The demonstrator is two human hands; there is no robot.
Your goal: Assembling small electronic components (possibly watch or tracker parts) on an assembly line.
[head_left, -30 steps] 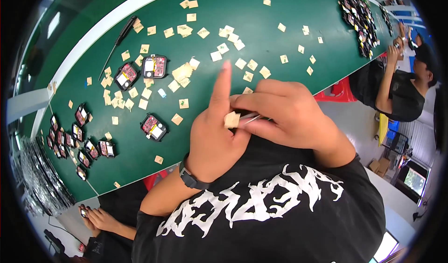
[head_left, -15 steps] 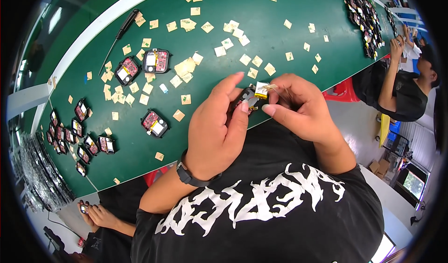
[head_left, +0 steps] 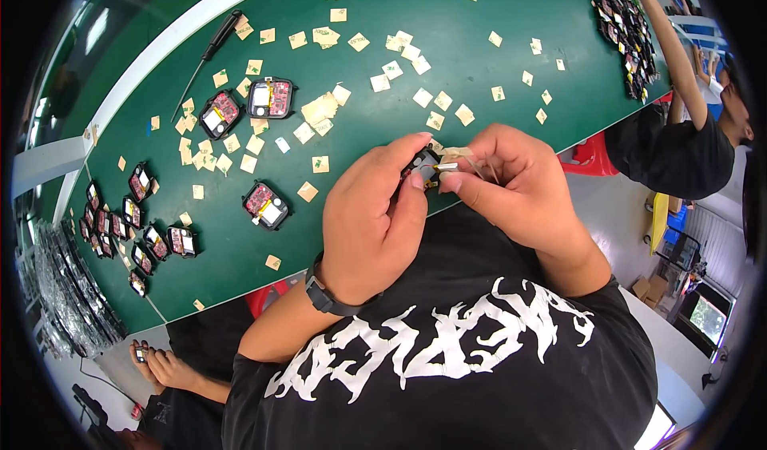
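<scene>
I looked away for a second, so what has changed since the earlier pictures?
The left hand no longer points; it holds a black device case. The battery in the right hand, white face showing half a second ago, has tipped nearly edge-on. A co-worker's arm now reaches out by the device pile. The screwdriver and paper squares stayed put.

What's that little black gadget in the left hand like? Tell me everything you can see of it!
The gadget is a small, open black case that looks like plastic, with a flat grey area inside. The left hand grips it near the edge of the green table, with the thumb over its lower part. At its right side, the right hand pinches a flat pale piece; whether that is joined to it is too small to tell. The left hand hides much of the rest.
</scene>
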